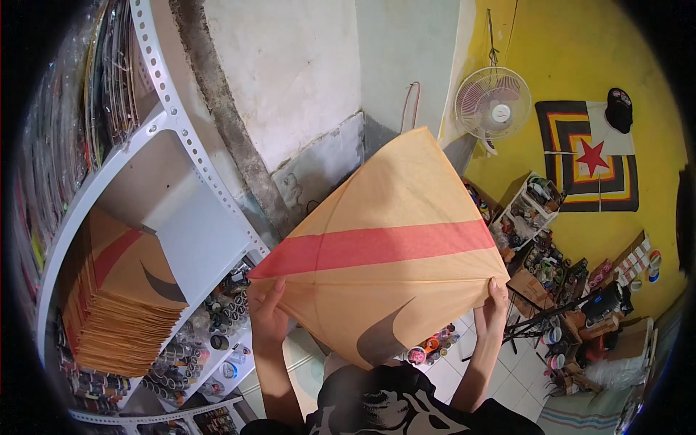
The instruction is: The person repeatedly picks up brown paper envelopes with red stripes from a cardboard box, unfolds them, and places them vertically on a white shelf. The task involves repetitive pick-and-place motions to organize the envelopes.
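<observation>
A diamond-shaped paper kite is stretched out in front of me, tan with a red band across it and a dark curved mark near its lower tip. Its left corner is pinched by my left hand, thumb on the near face. At the opposite corner my right hand grips the edge the same way. A thin spar shows as a line down the kite's middle. The lower tip reaches my black shirt. Fingers behind the paper are partly hidden.
At left, a white metal shelf holds a stack of similar kites, with several spools below. A wall fan hangs on the right. Boxes, a black tripod and small goods crowd the tiled floor.
</observation>
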`<action>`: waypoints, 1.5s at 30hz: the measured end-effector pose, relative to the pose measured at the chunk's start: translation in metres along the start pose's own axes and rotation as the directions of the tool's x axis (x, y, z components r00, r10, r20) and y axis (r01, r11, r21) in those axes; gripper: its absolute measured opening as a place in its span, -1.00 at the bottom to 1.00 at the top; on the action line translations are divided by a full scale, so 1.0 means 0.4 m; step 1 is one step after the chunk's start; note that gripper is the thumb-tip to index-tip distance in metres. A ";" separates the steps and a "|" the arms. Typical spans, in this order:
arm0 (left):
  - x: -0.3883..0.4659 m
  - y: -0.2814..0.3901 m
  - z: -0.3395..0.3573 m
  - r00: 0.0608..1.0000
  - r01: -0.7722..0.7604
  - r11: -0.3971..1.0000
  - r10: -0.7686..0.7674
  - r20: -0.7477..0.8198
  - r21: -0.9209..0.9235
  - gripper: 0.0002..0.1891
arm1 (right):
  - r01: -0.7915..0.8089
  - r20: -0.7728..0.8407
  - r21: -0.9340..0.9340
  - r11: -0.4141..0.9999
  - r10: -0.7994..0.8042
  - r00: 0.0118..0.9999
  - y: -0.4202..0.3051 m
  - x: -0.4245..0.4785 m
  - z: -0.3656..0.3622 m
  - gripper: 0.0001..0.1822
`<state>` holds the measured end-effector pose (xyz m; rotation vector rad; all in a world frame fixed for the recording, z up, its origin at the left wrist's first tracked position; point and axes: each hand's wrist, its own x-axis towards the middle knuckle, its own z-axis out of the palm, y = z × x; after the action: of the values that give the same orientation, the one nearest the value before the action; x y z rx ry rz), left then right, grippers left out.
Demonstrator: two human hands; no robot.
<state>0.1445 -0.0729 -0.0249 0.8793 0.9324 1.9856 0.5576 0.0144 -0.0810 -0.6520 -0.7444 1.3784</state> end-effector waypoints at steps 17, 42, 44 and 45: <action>-0.080 0.008 -0.029 0.990 0.137 0.988 -0.139 -0.031 -0.068 -0.50 | -0.054 0.019 0.092 0.994 0.052 0.998 0.020 -0.008 0.020 -0.54; -0.093 -0.012 0.007 0.987 0.159 0.987 -0.159 -0.003 -0.005 -0.60 | 0.004 -0.058 0.118 0.993 0.003 0.998 -0.008 -0.044 -0.003 -0.53; -0.097 -0.006 0.007 0.987 0.146 0.989 -0.147 -0.059 -0.018 -0.76 | -0.006 -0.050 0.119 0.993 0.012 0.999 -0.002 -0.037 0.001 -0.53; -0.101 -0.006 0.002 0.986 0.149 0.988 -0.151 -0.065 -0.036 -0.74 | -0.012 -0.045 0.120 0.993 0.018 0.999 0.001 -0.034 0.003 -0.53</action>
<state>0.1650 -0.1054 -0.0370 0.7076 0.9736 1.9052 0.5559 0.0008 -0.0818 -0.5942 -0.6165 1.4056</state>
